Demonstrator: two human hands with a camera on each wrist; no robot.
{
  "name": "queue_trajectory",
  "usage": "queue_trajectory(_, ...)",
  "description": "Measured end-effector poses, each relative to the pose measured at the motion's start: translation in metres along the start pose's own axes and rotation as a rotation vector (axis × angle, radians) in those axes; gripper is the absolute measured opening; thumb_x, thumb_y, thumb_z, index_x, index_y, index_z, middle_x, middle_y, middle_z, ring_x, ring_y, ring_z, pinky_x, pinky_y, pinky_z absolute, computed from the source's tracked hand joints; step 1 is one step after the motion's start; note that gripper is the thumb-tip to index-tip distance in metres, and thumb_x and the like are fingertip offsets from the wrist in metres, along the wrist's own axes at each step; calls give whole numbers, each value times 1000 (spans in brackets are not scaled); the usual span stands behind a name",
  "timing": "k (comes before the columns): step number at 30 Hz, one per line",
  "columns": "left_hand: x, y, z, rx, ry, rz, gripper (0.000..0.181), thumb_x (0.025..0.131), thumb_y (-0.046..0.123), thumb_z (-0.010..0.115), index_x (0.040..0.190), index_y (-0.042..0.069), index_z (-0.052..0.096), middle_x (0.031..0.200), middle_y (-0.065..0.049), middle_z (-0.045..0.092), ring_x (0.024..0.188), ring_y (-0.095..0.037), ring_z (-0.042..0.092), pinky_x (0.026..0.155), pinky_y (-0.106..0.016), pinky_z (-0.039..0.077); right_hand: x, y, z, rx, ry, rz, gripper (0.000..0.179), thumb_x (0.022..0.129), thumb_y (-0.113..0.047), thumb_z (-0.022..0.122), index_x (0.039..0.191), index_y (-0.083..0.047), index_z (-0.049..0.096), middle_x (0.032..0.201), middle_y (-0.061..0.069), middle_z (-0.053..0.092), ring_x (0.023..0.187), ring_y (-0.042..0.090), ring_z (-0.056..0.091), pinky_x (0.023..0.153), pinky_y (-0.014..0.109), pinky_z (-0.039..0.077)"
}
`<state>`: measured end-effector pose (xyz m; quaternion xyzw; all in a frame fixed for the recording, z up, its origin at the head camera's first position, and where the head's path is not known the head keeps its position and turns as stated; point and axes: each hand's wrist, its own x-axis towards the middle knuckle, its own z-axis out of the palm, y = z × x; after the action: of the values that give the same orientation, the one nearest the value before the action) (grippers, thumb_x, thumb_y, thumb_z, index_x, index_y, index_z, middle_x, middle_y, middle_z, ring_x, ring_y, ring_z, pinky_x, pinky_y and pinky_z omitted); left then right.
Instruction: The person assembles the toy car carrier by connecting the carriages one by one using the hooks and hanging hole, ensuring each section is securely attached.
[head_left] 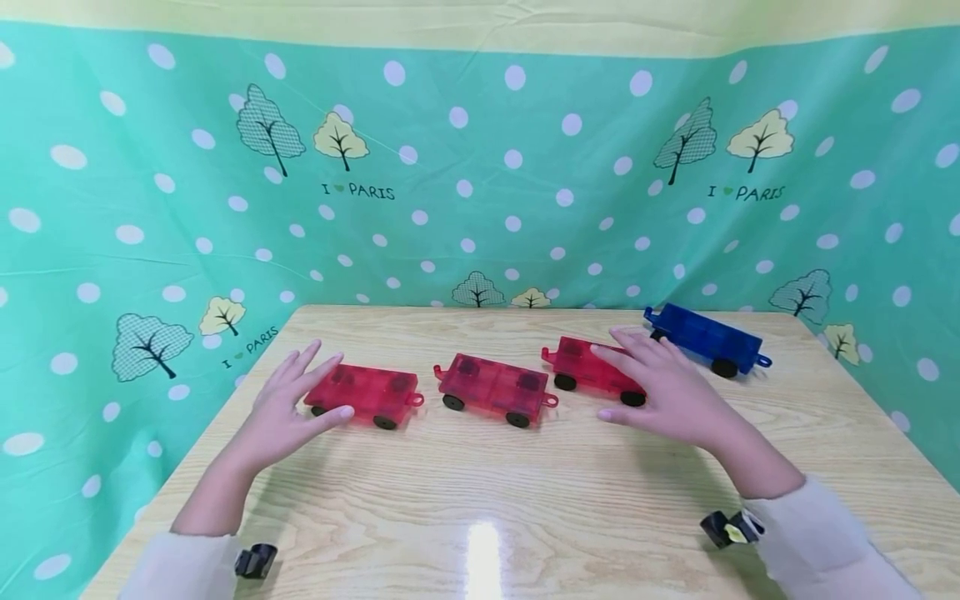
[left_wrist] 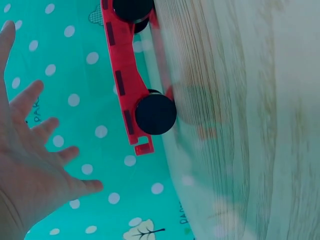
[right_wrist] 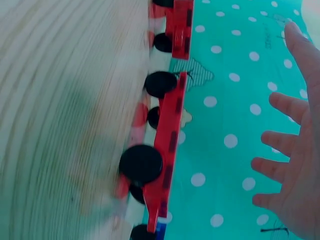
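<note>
Three translucent red toy wagons with black wheels and end couplings stand in a loose row on the table. My left hand (head_left: 288, 408), fingers spread, hovers over the near end of the left red wagon (head_left: 375, 392). The left wrist view shows a gap between that hand (left_wrist: 35, 170) and the red wagon (left_wrist: 125, 75). Nothing touches the middle red wagon (head_left: 491, 385). With its fingers apart, my right hand (head_left: 663, 387) partly covers the right red wagon (head_left: 581, 364); the right wrist view shows them separate. Behind this hand stands a blue toy wagon (head_left: 705, 335).
The wooden table (head_left: 450, 492) has its far edge against a green dotted cloth (head_left: 420, 217) printed with trees, which also hangs at both sides. Small black devices sit by the left cuff (head_left: 256, 561) and the right cuff (head_left: 731, 528).
</note>
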<state>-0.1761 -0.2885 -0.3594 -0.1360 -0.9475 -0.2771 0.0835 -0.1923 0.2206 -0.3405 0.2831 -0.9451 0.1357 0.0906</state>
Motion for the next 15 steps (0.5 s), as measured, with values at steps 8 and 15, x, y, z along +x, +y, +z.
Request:
queue_trajectory(8,4,5,4,-64,-1,39,75,85,41,75,149,16,43,159,-10,23,144,-41,12,96,-74,31,14,-12,9,85,9,-47,83,81,-61,70,149,-21,43,157,14,28,142,41,24,108,67,21)
queue_trajectory(15,9,5,11,-81,22,79,73,83,38,78,146,14,48,151,-11,36,138,-39,25,97,-68,35,25,-24,16,195,-16,-69,82,81,-57,72,149,-23,43,158,9,28,143,38,24,107,66,25)
